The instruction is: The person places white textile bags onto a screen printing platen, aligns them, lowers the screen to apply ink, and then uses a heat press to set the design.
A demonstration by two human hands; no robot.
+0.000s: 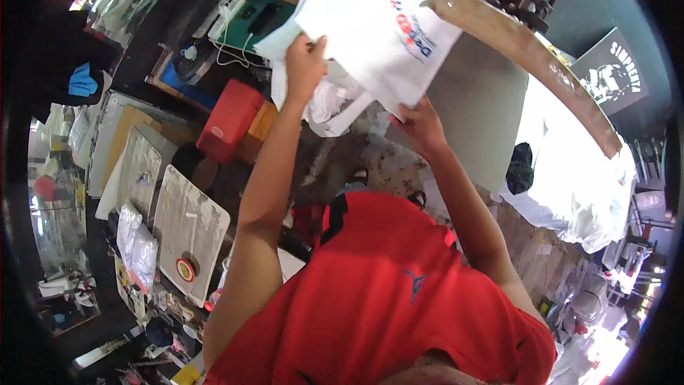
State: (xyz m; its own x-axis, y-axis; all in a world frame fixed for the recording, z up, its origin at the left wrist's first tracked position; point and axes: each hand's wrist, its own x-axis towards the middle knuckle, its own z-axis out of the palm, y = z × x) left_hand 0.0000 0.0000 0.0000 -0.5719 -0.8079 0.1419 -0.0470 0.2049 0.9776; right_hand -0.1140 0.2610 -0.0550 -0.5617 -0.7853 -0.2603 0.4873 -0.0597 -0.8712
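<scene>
- White bag [356,21] spans both hands, beyond the red shirt [385,264]; even tension would keep it flat;
- left hand [305,68] pinches its near left edge; right hand [424,127] pinches the lower corner, fingers narrow;
- best keep fingertips off the coloured print [412,34]; mind the brown bar [527,39] alongside.

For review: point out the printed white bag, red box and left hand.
Printed white bag [372,32]: head view, middle of the printed side.
Red box [231,118]: head view, middle of its red side.
Left hand [305,70]: head view, back of the hand.
</scene>
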